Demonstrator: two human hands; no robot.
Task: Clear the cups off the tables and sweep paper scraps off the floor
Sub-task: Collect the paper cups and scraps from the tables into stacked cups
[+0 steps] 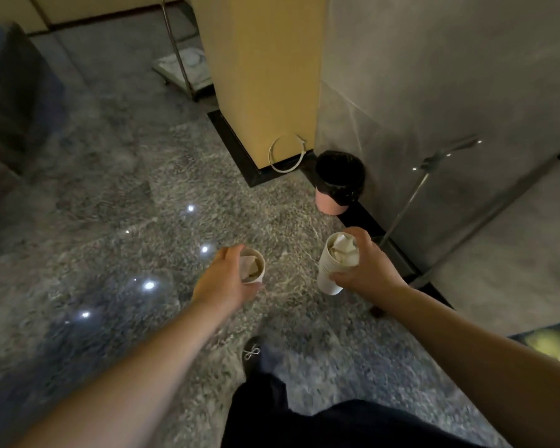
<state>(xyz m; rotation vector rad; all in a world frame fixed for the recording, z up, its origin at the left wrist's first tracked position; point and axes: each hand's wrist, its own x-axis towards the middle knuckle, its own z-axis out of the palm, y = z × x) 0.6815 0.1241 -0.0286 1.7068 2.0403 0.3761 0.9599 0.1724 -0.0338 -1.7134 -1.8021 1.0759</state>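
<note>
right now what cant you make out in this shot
Head view only:
- Inside of the bin: its black liner is too dark to see whether anything is in it.
- Left cup: the left hand covers its side.
- Right cup: crumpled paper hides anything under it; the right hand covers part.
- Trolley: blurred and partly behind the pillar.

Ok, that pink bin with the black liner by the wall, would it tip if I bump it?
Probably. The pink bin looks small and light, so a nudge could slide or tip it. The wall behind may steady it.
</note>
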